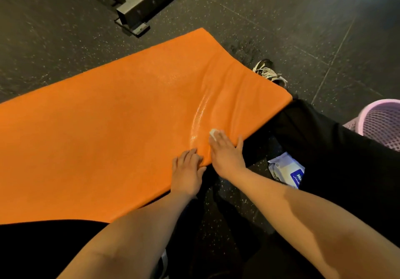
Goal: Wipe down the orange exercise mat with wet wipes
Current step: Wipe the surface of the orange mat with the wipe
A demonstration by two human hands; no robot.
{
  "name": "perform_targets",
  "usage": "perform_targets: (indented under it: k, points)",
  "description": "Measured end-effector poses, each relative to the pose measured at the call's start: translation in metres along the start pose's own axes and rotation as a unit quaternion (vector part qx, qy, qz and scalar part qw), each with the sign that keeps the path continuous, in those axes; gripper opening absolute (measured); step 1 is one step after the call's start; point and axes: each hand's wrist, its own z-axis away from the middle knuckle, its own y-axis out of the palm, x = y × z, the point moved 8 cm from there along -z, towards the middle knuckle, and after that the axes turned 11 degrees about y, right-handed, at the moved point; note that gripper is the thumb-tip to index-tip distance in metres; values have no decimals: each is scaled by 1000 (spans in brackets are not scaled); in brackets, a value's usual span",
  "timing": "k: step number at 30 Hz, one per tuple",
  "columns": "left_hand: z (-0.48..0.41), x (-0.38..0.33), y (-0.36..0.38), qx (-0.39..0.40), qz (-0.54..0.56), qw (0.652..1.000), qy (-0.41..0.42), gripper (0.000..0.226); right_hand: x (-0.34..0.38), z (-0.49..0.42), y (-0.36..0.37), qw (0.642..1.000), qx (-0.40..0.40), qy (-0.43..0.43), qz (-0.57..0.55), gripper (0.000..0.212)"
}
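Orange mat (108, 116) lies on the dark gym floor (281, 19), its right end draped up over the person's leg (324, 148), probably to bring that end within reach. Right hand (226, 152) is flat, fingers straight, pressing a white wet wipe (213, 133) onto the mat near its near edge; only a bit of the wipe peeks out past the fingertips. A curved wet streak (198, 118) runs far from the wipe, so the wiping is mid-stroke, I'd judge. Left hand (188, 170) rests just beside it on the mat's near edge, fingers loosely bent, holding nothing, likely pinning the mat so it doesn't slide. Wipes pack (285, 170) sits on the floor, near right, handy for refills. Pink basket (381, 122) is far right, likely for used wipes.
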Motion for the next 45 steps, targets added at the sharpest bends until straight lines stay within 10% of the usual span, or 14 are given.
perform_targets:
  k: [15,30,37,42,45]
  points:
    - [22,0,-53,-51,71,995,-52,15,3,13,-18,997,-33,16,-64,50]
    - [81,35,-27,100,-24,984,-143,34,48,67,64,982,118,-104,-101,51]
    - [58,33,-12,166,-46,975,-139,47,-26,31,65,978,86,146,-119,67]
    - [47,32,-1,147,-70,976,-142,48,46,46,78,985,93,-79,-121,63]
    - [45,30,4,143,-76,978,-128,52,31,36,79,991,72,-71,-93,62]
